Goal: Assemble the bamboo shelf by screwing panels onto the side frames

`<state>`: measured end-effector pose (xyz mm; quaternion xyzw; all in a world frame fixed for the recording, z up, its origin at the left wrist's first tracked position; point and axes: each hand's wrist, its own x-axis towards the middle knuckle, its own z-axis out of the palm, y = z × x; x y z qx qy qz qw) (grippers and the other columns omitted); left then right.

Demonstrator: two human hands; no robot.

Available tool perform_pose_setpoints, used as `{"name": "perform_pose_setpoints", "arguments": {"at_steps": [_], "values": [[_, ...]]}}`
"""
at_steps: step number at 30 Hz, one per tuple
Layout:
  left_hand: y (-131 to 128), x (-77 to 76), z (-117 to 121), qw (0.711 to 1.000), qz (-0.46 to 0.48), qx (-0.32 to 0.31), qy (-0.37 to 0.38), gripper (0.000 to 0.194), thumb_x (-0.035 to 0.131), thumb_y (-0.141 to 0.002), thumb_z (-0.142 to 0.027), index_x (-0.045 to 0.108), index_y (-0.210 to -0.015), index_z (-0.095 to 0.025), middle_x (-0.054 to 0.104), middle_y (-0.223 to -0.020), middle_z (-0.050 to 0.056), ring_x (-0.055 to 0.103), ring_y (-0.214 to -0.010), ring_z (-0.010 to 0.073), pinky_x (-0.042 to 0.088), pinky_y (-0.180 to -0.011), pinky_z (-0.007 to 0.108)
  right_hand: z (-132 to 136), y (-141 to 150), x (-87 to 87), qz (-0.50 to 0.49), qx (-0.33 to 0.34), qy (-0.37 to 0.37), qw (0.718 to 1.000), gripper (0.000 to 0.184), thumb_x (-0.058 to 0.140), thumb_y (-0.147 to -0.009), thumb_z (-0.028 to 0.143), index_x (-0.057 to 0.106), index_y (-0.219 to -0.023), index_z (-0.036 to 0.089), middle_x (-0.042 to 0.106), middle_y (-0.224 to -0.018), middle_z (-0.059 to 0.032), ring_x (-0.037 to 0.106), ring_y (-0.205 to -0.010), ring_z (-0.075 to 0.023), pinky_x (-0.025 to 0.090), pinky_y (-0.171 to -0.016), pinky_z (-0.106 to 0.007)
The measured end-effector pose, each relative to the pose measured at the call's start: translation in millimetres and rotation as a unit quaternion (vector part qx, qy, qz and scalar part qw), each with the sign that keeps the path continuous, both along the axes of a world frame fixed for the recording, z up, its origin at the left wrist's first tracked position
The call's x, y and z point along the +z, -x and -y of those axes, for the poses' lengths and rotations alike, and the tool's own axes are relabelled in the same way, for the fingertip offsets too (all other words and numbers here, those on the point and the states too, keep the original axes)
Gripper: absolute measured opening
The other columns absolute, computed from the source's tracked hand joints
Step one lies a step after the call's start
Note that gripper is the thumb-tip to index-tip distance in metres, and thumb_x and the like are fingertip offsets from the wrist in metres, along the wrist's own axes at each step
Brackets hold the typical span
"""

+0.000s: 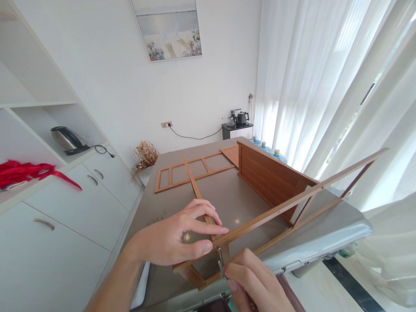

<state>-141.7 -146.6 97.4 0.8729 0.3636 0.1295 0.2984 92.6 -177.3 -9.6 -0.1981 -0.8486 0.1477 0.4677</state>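
Note:
My left hand (pixel 175 238) grips a thin wooden ladder-like frame (pixel 292 203) near its lower corner, thumb and fingers pinched round the slat. The frame runs up and right over the grey table (pixel 234 203). Just below, my right hand (pixel 253 277) pinches a small metal tool (pixel 221 260), like a hex key, set at the frame's corner joint. A long wooden slat (pixel 193 180) passes under my left fingers toward the far side. A brown wooden panel (pixel 269 177) stands upright on the table behind the frame.
A second ladder-like frame (pixel 191 171) lies flat at the table's far end beside a flat board (pixel 231 155). White cabinets (pixel 74 208) stand left, bearing a kettle (pixel 66 139) and red cloth (pixel 26 171). Curtains (pixel 341 86) hang right. A dried plant (pixel 145 156) sits by the wall.

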Motion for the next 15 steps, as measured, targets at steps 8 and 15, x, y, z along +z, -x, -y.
{"name": "perform_pose_setpoints", "arguments": {"at_steps": [8,15], "values": [[-1,-0.1,0,1.000,0.004,0.001,0.001,0.037,0.060,-0.097,-0.027,0.067,-0.134,-0.033,0.059,-0.131,0.003,0.039,-0.139,0.0204,0.032,-0.123,0.036,-13,-21,26.4,0.066,-0.026,-0.051,0.996,0.031,0.044,-0.092,-0.002,0.061,-0.109,0.019,0.057,-0.087,-0.0053,0.050,-0.075,-0.0164,0.049,-0.065,-0.025],[-1,1.2,-1,1.000,0.000,0.001,-0.008,0.038,0.061,-0.097,-0.025,0.067,-0.133,-0.034,0.059,-0.130,0.003,0.040,-0.138,0.0205,0.033,-0.122,0.035,-16,-21,30.3,0.095,-0.034,-0.038,0.994,0.034,0.044,-0.091,-0.001,0.063,-0.109,0.021,0.057,-0.090,-0.0057,0.052,-0.079,-0.0178,0.049,-0.067,-0.027]]}}
